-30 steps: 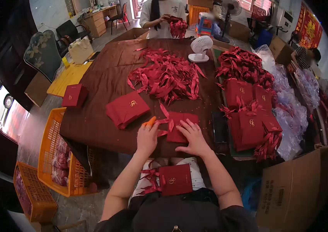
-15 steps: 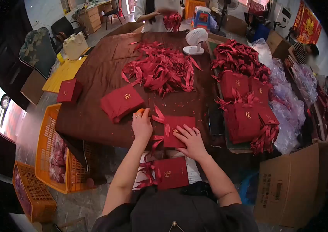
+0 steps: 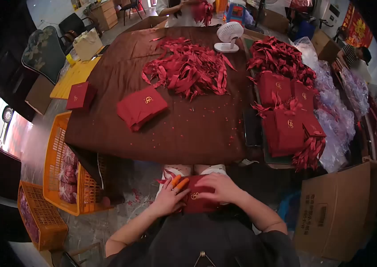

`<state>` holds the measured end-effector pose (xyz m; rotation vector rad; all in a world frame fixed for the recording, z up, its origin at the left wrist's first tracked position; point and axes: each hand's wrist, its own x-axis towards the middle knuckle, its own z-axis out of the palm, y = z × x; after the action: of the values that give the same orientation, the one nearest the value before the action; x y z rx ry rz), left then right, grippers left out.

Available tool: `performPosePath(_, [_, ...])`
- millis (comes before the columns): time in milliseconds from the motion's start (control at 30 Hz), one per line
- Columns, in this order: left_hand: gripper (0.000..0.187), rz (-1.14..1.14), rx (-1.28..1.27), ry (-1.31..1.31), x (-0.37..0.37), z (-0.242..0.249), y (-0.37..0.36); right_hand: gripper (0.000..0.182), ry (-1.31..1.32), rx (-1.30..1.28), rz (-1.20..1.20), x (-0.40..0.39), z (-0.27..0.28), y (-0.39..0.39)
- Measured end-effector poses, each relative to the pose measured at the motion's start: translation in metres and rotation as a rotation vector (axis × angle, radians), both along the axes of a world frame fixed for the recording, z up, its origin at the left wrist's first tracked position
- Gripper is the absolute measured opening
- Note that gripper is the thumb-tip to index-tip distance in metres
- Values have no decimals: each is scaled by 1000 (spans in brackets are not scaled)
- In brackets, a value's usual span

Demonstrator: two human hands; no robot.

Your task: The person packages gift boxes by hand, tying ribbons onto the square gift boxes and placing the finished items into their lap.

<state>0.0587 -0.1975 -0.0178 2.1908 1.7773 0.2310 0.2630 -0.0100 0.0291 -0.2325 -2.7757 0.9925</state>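
In my lap lies a red gift bag [image 3: 191,205] with gold lettering and red ribbon at its left side. It may rest on another bag; the hands hide part of it. My left hand [image 3: 169,199] grips the bag's left edge, with orange covers [image 3: 180,183] on two fingers. Over the bag's right side is my right hand [image 3: 221,188], its thumb and fingers apart and touching the front. A pile of red bags [image 3: 142,107] lies on the brown-covered table [image 3: 188,142] ahead.
Loose red ribbons [image 3: 188,69] heap mid-table beside a white fan [image 3: 229,36]. Stacked ribboned bags [image 3: 288,129] stand at right, near a dark phone-like slab [image 3: 252,128]. An orange crate [image 3: 81,191] is at left, a cardboard box [image 3: 337,209] at right. A person [image 3: 184,15] stands across the table.
Both hands have come back from the table edge to my lap. The bag under them on the table has left that spot; they now rest on a bag in my lap.
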Motion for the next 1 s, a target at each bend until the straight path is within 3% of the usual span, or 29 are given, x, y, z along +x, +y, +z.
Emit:
performPosePath(67, [56,26,111,-108,-5,7,7,24,217,1,-148,-26,15,32])
performPosePath(200, [46,125,404,-110,-37,62,46,17,398,241,-287,-88,25,103])
performPosePath(367, [48,644,750,168,-110,85,106,18,496,426,-325,-179,20,178])
performPosePath(467, [61,821,692,225,-149,65,134,29,528,597,-222,-230,17,201])
performPosePath(533, [66,906,524,202,-165,55,145,36,372,678,-217,-256,5,210])
performPosePath(600, [63,798,550,316,-181,24,145,38,328,839,-245,-272,-6,212])
performPosePath(633, [51,788,628,295,-177,24,145,36,309,881,-250,-275,-13,212])
performPosePath(767, [46,756,709,226,-158,32,130,25,285,905,-190,-271,-22,220])
performPosePath(800, [45,718,765,248,-153,33,125,15,392,801,-218,-266,-20,216])
performPosePath(833, [43,680,822,270,-147,38,119,15,383,798,-217,-257,-12,209])
performPosePath(933, [36,509,935,273,-122,41,98,15,712,418,-389,-222,11,185])
performPosePath(1000, [39,305,800,237,-108,29,81,14,676,380,-475,-179,14,171])
